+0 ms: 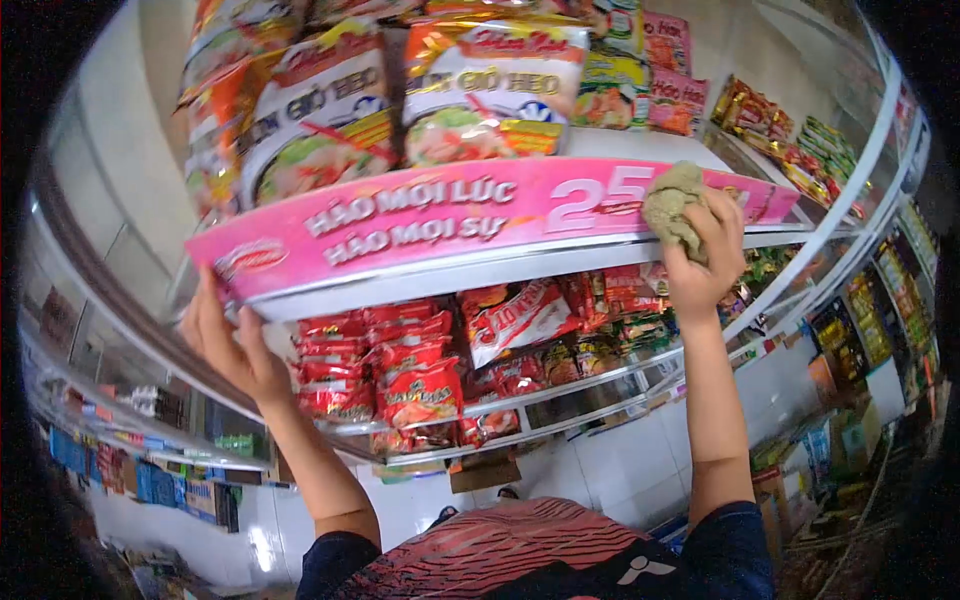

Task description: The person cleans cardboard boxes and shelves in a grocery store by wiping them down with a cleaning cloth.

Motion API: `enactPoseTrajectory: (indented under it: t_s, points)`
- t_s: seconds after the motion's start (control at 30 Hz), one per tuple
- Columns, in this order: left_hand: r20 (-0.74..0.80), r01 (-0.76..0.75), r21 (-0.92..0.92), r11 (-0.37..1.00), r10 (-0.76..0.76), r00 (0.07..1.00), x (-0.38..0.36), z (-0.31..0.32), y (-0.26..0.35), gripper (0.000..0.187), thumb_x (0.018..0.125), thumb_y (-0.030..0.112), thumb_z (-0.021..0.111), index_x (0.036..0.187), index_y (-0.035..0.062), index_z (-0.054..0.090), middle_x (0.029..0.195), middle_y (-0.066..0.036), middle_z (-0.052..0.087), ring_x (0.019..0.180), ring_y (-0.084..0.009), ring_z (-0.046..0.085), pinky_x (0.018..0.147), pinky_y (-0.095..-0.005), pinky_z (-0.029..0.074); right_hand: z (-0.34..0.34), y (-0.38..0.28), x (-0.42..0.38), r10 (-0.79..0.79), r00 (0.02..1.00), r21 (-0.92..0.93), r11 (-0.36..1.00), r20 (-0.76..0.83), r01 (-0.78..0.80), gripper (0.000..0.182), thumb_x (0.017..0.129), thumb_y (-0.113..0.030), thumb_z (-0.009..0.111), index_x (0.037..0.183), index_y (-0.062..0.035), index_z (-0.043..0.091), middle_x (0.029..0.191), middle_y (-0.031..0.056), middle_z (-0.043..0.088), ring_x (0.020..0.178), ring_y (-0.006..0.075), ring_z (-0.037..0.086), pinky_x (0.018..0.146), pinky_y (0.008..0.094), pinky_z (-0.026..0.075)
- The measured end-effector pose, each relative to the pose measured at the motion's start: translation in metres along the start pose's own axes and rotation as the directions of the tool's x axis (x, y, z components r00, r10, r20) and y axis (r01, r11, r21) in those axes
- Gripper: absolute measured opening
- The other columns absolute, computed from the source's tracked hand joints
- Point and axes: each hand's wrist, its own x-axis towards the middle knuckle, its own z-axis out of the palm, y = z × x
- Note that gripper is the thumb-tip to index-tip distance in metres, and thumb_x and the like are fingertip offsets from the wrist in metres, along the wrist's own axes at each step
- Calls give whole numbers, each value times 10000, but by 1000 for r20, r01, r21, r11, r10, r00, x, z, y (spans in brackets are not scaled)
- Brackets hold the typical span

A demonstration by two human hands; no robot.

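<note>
A long pink sign strip (400, 225) with white lettering runs along the front edge of the upper shelf. My right hand (712, 250) is closed around a crumpled grey-green cloth (675, 208), pressed against the strip's right part and covering some of its print. At the strip's left end, my left hand (235, 350) has its thumb and fingers apart, with fingertips touching the lower left corner. Behind the strip stand large noodle packs (495, 85), white and orange.
Red packets (420, 390) and a red-and-white pack (520, 325) fill the shelf below. Pink packs (678, 100) and gold packets (752, 110) sit at the upper right. A metal frame bar (850, 190) curves along the right. Boxes (200, 500) lie lower left, over a tiled floor (620, 465).
</note>
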Motion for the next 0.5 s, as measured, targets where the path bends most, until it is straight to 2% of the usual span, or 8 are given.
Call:
enactPoseTrajectory:
  t_s: [0.07,0.13,0.2,0.23,0.27,0.37,0.43,0.5]
  points:
    - [84,15,-63,998,-9,996,3,-9,4,480,708,110,548,1167,-10,474,996,-126,543,844,-214,444,703,-293,335,14,-28,9,-122,991,52,991,50,120,320,505,1,612,817,-64,582,930,102,558,859,299,513,780,389,420]
    - [158,-10,12,1000,8,987,4,-16,1,556,702,117,574,1219,-4,410,976,-118,533,878,-228,447,772,-310,331,32,-62,23,-176,983,117,979,57,169,332,501,-11,619,825,-81,595,931,85,563,839,279,520,750,371,435]
    - [53,218,-228,949,-212,976,-4,-8,3,638,704,132,592,1269,-1,328,962,-116,522,911,-247,445,850,-342,306,51,-99,30,-277,956,240,939,101,247,343,508,-23,628,843,-95,607,930,75,569,812,266,523,723,353,446]
    - [71,138,-100,985,-131,989,-2,-10,1,662,715,149,593,1284,-3,290,949,-123,530,917,-265,457,889,-366,286,63,-117,32,-309,946,301,915,95,269,354,510,-29,631,856,-101,609,929,67,568,816,261,522,718,345,447]
    - [95,110,-69,992,-103,990,1,-13,3,637,717,146,590,1269,-9,313,921,-129,542,909,-269,472,896,-381,283,75,-134,34,-340,936,359,888,89,288,365,513,-35,634,870,-108,611,928,59,566,821,255,521,714,338,448]
    - [122,27,-74,997,-18,992,5,-17,-2,592,721,141,573,1246,-10,347,928,-130,554,898,-274,484,900,-388,281,108,-188,38,-395,917,494,810,59,317,348,553,-69,630,896,-118,607,919,59,552,825,240,517,703,330,447]
    - [137,1,-103,995,13,990,7,-20,-3,551,702,102,545,1220,-3,389,929,-118,555,890,-270,484,895,-385,288,116,-213,34,-410,910,530,786,59,319,365,554,-56,642,914,-103,606,922,75,551,826,252,518,705,348,445]
    - [74,-39,-131,991,49,996,6,-15,-7,500,683,86,541,1167,-2,447,897,-114,550,854,-259,491,863,-372,305,117,-217,29,-446,892,512,786,82,346,415,577,-40,641,984,-110,597,908,78,536,819,257,511,705,373,442]
